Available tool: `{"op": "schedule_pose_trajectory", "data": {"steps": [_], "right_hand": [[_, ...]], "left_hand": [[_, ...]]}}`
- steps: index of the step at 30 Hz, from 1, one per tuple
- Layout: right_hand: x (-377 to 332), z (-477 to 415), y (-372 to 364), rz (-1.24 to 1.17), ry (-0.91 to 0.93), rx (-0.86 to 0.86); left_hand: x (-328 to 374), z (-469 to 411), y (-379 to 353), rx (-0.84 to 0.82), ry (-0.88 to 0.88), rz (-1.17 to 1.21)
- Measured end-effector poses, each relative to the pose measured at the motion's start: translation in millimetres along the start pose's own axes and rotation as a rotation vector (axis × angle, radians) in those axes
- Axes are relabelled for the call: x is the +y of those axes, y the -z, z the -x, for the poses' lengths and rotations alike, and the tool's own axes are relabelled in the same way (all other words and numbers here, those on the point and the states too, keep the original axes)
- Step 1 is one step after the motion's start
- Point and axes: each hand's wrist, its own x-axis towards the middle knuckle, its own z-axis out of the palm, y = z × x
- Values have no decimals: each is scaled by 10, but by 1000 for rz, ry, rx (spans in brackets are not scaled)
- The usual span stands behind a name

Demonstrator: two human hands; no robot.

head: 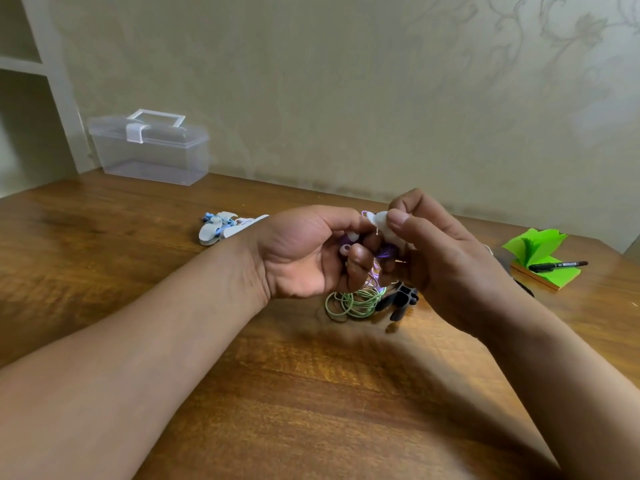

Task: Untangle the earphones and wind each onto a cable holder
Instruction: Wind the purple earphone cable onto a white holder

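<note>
Head view: your left hand (304, 252) grips the purple earphones (345, 250), your right hand (443, 251) pinches the white cable holder (380, 219) beside them; green earphones (358, 303) lie on the desk (311, 393) just below both

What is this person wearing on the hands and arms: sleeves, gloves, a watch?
Nothing visible: the left hand and right hand are bare, without gloves or a watch, and the left forearm and right forearm show no sleeve up to the frame edge.
</note>
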Motion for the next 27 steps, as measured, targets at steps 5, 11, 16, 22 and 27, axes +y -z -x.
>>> {"op": "schedule_pose_trajectory", "data": {"steps": [5, 11, 16, 22, 27], "right_hand": [[6, -10, 41, -42, -47, -5], [17, -11, 74, -173, -116, -28], [19, -2, 92, -115, -104, -37], [30, 23, 70, 72, -39, -119], [15, 31, -40, 134, 56, 25]], "left_hand": [[15, 6, -11, -25, 36, 70], [17, 29, -29, -6, 14, 106], [5, 51, -73, 63, -11, 55], [-56, -21, -86, 110, -22, 47], [-40, -6, -96, 101, -16, 89]]}}
